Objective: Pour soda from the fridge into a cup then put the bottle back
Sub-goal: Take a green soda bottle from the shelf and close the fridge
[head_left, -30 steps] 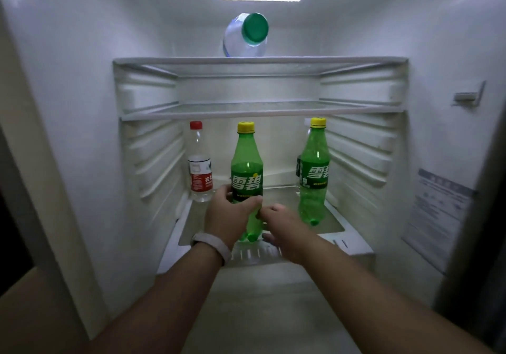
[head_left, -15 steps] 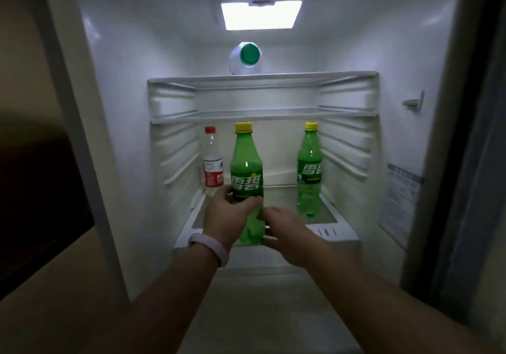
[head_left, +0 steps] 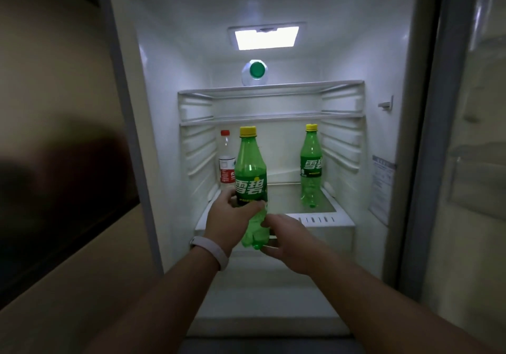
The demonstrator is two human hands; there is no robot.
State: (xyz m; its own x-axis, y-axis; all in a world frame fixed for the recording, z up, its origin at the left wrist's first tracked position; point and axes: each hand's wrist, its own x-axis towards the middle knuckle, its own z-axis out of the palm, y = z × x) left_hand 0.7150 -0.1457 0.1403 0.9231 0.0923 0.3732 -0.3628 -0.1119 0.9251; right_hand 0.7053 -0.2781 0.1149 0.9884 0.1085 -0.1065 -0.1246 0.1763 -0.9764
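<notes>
A green soda bottle [head_left: 251,173] with a yellow cap and a green label is upright in front of the fridge's lower shelf [head_left: 317,218]. My left hand [head_left: 228,221] grips it around the lower label. My right hand [head_left: 287,240] sits just right of the bottle's base, fingers loosely curled and touching or nearly touching it; I cannot tell which. The bottle's bottom is clear of the shelf, out past its front edge. No cup is in view.
A second green soda bottle [head_left: 310,166] stands at the shelf's right. A clear bottle with a red cap [head_left: 226,162] stands behind the held one. A green-capped bottle [head_left: 255,72] lies on the top shelf. The open fridge door [head_left: 473,148] is at right.
The held bottle has come forward off the shelf toward me with both hands. My view has backed away from the fridge.
</notes>
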